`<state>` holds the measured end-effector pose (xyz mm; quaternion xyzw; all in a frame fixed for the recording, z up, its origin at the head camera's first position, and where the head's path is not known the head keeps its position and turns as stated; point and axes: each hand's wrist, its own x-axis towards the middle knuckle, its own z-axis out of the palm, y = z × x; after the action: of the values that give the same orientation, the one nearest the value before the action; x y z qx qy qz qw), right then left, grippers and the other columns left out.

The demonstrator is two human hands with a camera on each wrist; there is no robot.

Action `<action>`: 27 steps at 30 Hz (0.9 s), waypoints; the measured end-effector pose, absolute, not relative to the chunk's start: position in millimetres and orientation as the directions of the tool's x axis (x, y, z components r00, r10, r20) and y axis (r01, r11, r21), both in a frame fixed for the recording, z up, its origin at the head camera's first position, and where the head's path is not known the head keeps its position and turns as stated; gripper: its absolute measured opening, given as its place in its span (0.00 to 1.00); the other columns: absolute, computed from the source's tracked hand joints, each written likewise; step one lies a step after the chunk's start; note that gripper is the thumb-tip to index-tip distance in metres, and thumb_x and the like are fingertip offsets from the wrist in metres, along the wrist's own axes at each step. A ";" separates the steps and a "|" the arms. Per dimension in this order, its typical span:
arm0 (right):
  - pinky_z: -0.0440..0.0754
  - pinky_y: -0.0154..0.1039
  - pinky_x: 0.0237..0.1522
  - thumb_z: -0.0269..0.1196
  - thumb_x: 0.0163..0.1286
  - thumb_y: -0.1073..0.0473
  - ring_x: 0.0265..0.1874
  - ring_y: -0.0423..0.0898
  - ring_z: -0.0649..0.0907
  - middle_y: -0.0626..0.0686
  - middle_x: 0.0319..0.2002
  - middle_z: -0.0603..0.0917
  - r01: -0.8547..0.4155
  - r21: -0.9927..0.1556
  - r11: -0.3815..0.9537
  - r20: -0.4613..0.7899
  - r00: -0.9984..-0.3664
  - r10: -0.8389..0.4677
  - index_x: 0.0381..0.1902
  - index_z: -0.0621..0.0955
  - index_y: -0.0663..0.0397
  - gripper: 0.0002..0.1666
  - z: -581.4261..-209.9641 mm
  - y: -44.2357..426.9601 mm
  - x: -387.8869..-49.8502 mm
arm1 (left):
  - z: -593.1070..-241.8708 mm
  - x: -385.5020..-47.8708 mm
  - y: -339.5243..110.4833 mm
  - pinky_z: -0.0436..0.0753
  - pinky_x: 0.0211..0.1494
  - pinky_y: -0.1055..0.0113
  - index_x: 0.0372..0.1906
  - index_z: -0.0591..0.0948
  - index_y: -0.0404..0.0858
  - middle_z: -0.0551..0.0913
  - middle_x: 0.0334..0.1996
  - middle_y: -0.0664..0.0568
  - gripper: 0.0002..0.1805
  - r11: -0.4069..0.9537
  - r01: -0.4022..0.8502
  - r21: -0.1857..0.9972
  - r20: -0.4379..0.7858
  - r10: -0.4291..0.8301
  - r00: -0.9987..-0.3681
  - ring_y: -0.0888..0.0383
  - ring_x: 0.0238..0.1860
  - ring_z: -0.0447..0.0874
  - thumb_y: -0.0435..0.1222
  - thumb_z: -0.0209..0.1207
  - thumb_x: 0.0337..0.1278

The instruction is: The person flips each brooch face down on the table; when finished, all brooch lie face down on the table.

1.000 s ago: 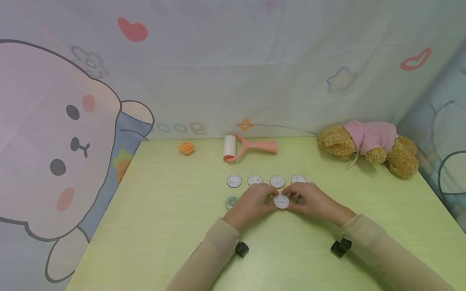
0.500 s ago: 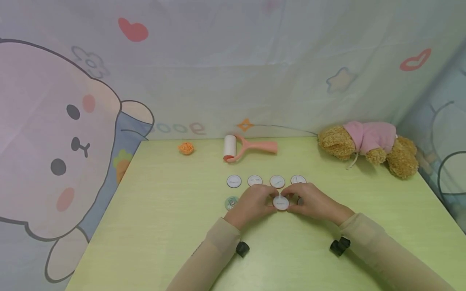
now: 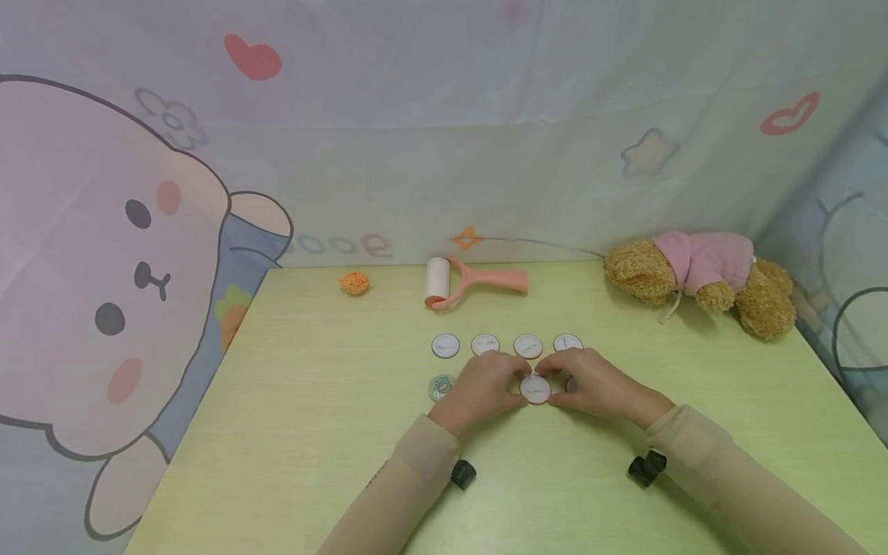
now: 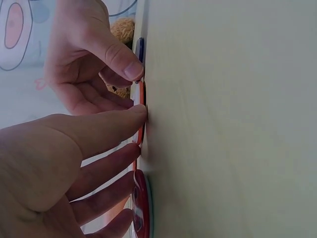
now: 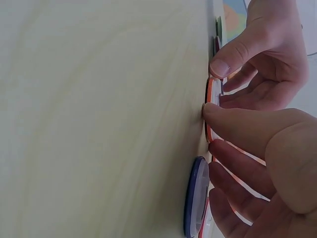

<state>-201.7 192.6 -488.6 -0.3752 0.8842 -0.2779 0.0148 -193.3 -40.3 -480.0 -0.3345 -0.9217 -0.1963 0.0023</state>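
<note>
A round white-backed badge with an orange rim (image 3: 535, 389) lies face down between both hands. My left hand (image 3: 487, 391) pinches its left side with thumb and fingers, and my right hand (image 3: 595, 385) pinches the right side. In the right wrist view the orange rim (image 5: 210, 91) shows right at the tabletop. A blue-rimmed badge (image 5: 196, 198) lies beside the right hand's fingers. Near the left hand is a green badge (image 3: 440, 387), picture side up; a red-edged badge (image 4: 141, 203) shows below that hand's fingers in the left wrist view.
Behind the hands, several white-backed badges (image 3: 445, 345) form a row. Farther back on the table (image 3: 312, 432) lie an orange ball-like object (image 3: 355, 283), a pink-handled roller (image 3: 489, 280) and a teddy bear in a pink top (image 3: 704, 270). A printed cloth (image 3: 416, 154) hangs behind.
Between the two hands, the held badge has shifted slightly toward the near edge and now looks flatter on the table. Both hands have barely moved.
</note>
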 end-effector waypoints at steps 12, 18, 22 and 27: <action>0.85 0.47 0.48 0.79 0.60 0.62 0.45 0.45 0.86 0.47 0.46 0.90 -0.647 -0.504 0.571 0.180 -0.726 -0.664 0.50 0.88 0.56 0.19 -489.0 191.0 -201.7 | -480.2 -194.3 -40.0 0.82 0.50 0.67 0.47 0.89 0.43 0.90 0.41 0.57 0.16 0.718 0.614 0.328 0.129 0.610 -0.782 0.61 0.42 0.85 0.42 0.78 0.54; 0.86 0.46 0.49 0.79 0.60 0.63 0.45 0.44 0.87 0.47 0.46 0.90 -0.648 -0.487 0.585 0.180 -0.730 -0.659 0.49 0.88 0.56 0.19 -489.3 190.5 -201.7 | -480.0 -194.4 -39.8 0.81 0.47 0.67 0.45 0.89 0.44 0.90 0.39 0.57 0.14 0.714 0.621 0.322 0.138 0.614 -0.777 0.61 0.39 0.84 0.41 0.77 0.54; 0.86 0.47 0.49 0.79 0.59 0.63 0.45 0.45 0.87 0.48 0.46 0.90 -0.648 -0.483 0.590 0.185 -0.733 -0.654 0.49 0.88 0.57 0.20 -489.1 191.1 -201.7 | -479.5 -194.3 -39.9 0.81 0.46 0.67 0.44 0.89 0.44 0.90 0.38 0.57 0.13 0.713 0.629 0.311 0.147 0.617 -0.773 0.61 0.38 0.84 0.41 0.77 0.54; 0.85 0.48 0.50 0.80 0.57 0.63 0.47 0.46 0.86 0.51 0.47 0.90 -0.635 -0.477 0.608 0.169 -0.745 -0.645 0.51 0.87 0.60 0.23 -486.9 194.9 -199.2 | -479.5 -193.4 -40.4 0.81 0.46 0.67 0.44 0.89 0.44 0.90 0.39 0.57 0.13 0.718 0.629 0.297 0.144 0.618 -0.773 0.60 0.38 0.84 0.42 0.77 0.54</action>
<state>-199.2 194.9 -486.9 -0.3569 0.8965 -0.2622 0.0101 -193.4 -40.4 -479.5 -0.3364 -0.9267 -0.1667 0.0174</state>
